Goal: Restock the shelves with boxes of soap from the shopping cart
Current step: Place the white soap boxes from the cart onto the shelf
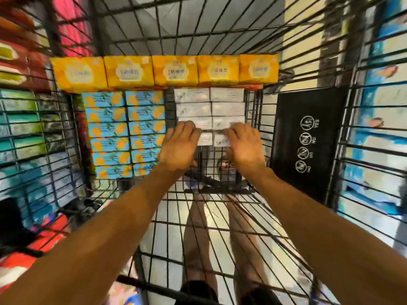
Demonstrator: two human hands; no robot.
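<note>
Both grips on white boxes in the cart

The left grip [179,144] and right grip [243,144] each curl their fingers over the nearest white boxes [193,110], stacked in two columns in the wire cart [231,208]. Beside them lie blue boxes [125,130] printed with orange fruit, and blurred, unreadable yellow boxes [174,70] line the far end. A black panel [308,139] reads "YES" and "NO". Stocked shelves [22,119] stand at left over a pale floor [167,238].

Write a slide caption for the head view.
Left hand and right hand grip white soap boxes in the shopping cart beside blue boxes.

Black pictogram placard [308,146] at right, pale floor [220,267] below.
</note>
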